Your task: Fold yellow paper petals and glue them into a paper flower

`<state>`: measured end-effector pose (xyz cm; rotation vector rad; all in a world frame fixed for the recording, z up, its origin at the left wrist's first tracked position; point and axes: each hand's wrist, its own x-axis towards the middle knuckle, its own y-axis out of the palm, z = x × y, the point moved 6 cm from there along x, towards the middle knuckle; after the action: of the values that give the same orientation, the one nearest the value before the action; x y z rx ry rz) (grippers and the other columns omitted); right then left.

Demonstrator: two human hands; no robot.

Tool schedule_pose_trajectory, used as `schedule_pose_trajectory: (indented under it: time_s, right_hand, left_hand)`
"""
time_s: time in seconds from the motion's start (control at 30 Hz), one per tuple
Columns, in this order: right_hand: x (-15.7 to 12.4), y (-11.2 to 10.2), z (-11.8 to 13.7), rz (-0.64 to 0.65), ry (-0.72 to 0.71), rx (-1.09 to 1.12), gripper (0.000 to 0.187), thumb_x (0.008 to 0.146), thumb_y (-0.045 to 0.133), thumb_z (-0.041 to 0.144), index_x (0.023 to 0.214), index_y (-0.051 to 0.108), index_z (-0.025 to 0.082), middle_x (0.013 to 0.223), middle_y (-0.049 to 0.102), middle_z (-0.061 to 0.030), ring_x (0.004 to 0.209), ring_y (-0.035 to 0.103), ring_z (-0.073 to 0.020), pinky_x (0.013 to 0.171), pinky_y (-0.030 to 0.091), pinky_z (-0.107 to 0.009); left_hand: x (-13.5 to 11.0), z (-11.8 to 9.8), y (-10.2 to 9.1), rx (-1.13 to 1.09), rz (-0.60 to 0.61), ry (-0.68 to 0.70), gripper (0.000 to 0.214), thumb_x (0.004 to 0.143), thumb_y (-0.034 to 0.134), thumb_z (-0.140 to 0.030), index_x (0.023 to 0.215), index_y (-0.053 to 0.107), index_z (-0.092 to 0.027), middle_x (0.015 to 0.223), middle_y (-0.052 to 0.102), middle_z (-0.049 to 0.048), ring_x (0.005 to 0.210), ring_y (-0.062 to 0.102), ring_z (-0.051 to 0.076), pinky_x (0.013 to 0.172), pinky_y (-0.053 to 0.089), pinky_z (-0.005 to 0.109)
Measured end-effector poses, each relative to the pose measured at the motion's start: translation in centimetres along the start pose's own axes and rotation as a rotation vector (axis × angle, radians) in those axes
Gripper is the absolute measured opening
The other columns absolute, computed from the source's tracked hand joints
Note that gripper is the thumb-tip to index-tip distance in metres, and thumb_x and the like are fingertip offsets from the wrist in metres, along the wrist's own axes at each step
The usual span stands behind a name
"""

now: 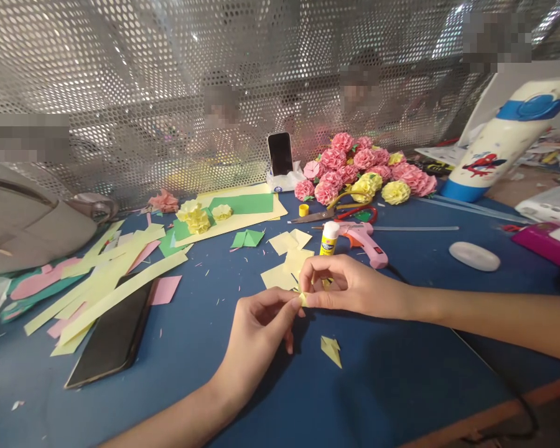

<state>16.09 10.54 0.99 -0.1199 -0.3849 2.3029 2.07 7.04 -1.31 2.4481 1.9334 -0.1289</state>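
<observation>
Between my fingertips is a small folded piece of yellow paper [303, 300]. My left hand [264, 330] pinches it from the left, and my right hand [343, 287] grips it from the right; most of the piece is hidden by the fingers. Below them a folded yellow paper petal shape [331, 351] lies on the blue table. Just beyond the hands are creased yellow paper squares [280, 277]. A glue stick [329, 238] with a white top stands upright behind my right hand.
A pink glue gun [368, 242], scissors [317, 216] and pink and yellow paper flowers [350, 168] lie farther back. Left are yellow paper strips [116, 289] over a dark phone [114, 336]. A white bottle [504, 143] stands at right, before a perforated metal screen [158, 74].
</observation>
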Motion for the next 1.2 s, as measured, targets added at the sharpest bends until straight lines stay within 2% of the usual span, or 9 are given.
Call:
schedule_pose_trajectory:
  time_s: [0.2, 0.4, 0.5, 0.6, 0.73, 0.87, 0.93, 1.03, 1.2]
  right_hand:
    - [0.1, -0.1, -0.2, 0.002, 0.030, -0.051, 0.025, 0.083, 0.073, 0.038, 0.090, 0.060, 0.018, 0.085, 0.062, 0.0005, 0.072, 0.050, -0.0116, 0.062, 0.039, -0.023]
    - [0.1, 0.0, 0.0, 0.002, 0.033, -0.088, 0.013, 0.085, 0.068, 0.026, 0.085, 0.059, 0.017, 0.084, 0.060, 0.0006, 0.073, 0.052, -0.0119, 0.064, 0.040, -0.023]
    - [0.0, 0.1, 0.1, 0.011, 0.027, -0.076, 0.012, 0.085, 0.067, 0.022, 0.082, 0.057, 0.017, 0.081, 0.057, 0.0012, 0.074, 0.052, -0.0118, 0.063, 0.039, -0.023]
    - [-0.1, 0.2, 0.3, 0.014, 0.010, -0.023, 0.014, 0.086, 0.067, 0.022, 0.081, 0.055, 0.016, 0.080, 0.056, 0.0018, 0.074, 0.051, -0.0110, 0.065, 0.039, -0.023]
    - [-0.1, 0.3, 0.7, 0.036, -0.085, 0.096, 0.017, 0.090, 0.066, 0.032, 0.094, 0.058, 0.017, 0.092, 0.057, 0.0001, 0.084, 0.053, -0.0121, 0.076, 0.043, -0.024]
    - [-0.3, 0.4, 1.3, 0.082, -0.172, 0.112, 0.017, 0.096, 0.058, 0.031, 0.107, 0.059, 0.018, 0.104, 0.056, -0.0028, 0.096, 0.054, -0.0141, 0.085, 0.044, -0.027]
    - [-0.4, 0.4, 1.6, 0.088, -0.192, 0.044, 0.013, 0.098, 0.055, 0.027, 0.105, 0.060, 0.018, 0.103, 0.056, -0.0029, 0.094, 0.054, -0.0133, 0.079, 0.044, -0.024]
    - [-0.5, 0.5, 1.9, 0.084, -0.235, -0.094, 0.008, 0.093, 0.061, 0.018, 0.100, 0.063, 0.018, 0.098, 0.055, -0.0013, 0.082, 0.052, -0.0098, 0.065, 0.041, -0.020]
    - [-0.8, 0.7, 2.5, 0.110, -0.296, -0.164, 0.009, 0.089, 0.066, 0.016, 0.098, 0.068, 0.016, 0.094, 0.050, -0.0010, 0.077, 0.047, -0.0083, 0.061, 0.040, -0.018]
  left_hand:
    - [0.0, 0.0, 0.3, 0.033, 0.015, 0.032, 0.023, 0.085, 0.066, -0.034, 0.079, 0.074, -0.014, 0.072, 0.061, 0.0008, 0.043, 0.047, 0.004, 0.042, 0.041, 0.016]
    - [-0.3, -0.4, 0.5, 0.111, 0.007, 0.073, 0.020, 0.085, 0.063, -0.029, 0.077, 0.073, -0.014, 0.072, 0.060, 0.0013, 0.046, 0.045, 0.005, 0.041, 0.041, 0.015]
    - [-0.5, -0.7, 0.8, 0.178, 0.025, 0.113, 0.019, 0.087, 0.062, -0.028, 0.079, 0.073, -0.015, 0.077, 0.061, 0.0025, 0.049, 0.046, 0.006, 0.042, 0.040, 0.015]
    - [-0.4, -0.6, 0.8, 0.147, 0.055, 0.130, 0.021, 0.090, 0.060, -0.031, 0.080, 0.069, -0.014, 0.081, 0.060, 0.0024, 0.049, 0.046, 0.005, 0.043, 0.040, 0.016]
    - [-0.3, -0.4, 0.7, 0.028, 0.104, 0.127, 0.026, 0.097, 0.052, -0.036, 0.084, 0.060, -0.015, 0.068, 0.048, -0.0029, 0.056, 0.044, 0.007, 0.054, 0.038, 0.019]
    - [-0.4, -0.5, 0.8, -0.035, 0.152, 0.148, 0.027, 0.101, 0.046, -0.036, 0.085, 0.054, -0.015, 0.070, 0.044, -0.0028, 0.065, 0.040, 0.009, 0.062, 0.035, 0.021]
    - [-0.4, -0.4, 1.0, -0.053, 0.186, 0.139, 0.027, 0.101, 0.045, -0.036, 0.085, 0.053, -0.015, 0.071, 0.043, -0.0027, 0.066, 0.039, 0.010, 0.063, 0.034, 0.022]
    - [-0.4, -0.4, 1.1, -0.049, 0.212, 0.138, 0.028, 0.101, 0.046, -0.036, 0.084, 0.054, -0.015, 0.071, 0.043, -0.0026, 0.066, 0.037, 0.010, 0.063, 0.033, 0.022]
    - [-0.2, -0.2, 1.2, -0.012, 0.238, 0.130, 0.031, 0.099, 0.049, -0.039, 0.082, 0.057, -0.014, 0.070, 0.044, -0.0023, 0.065, 0.038, 0.011, 0.061, 0.031, 0.023]
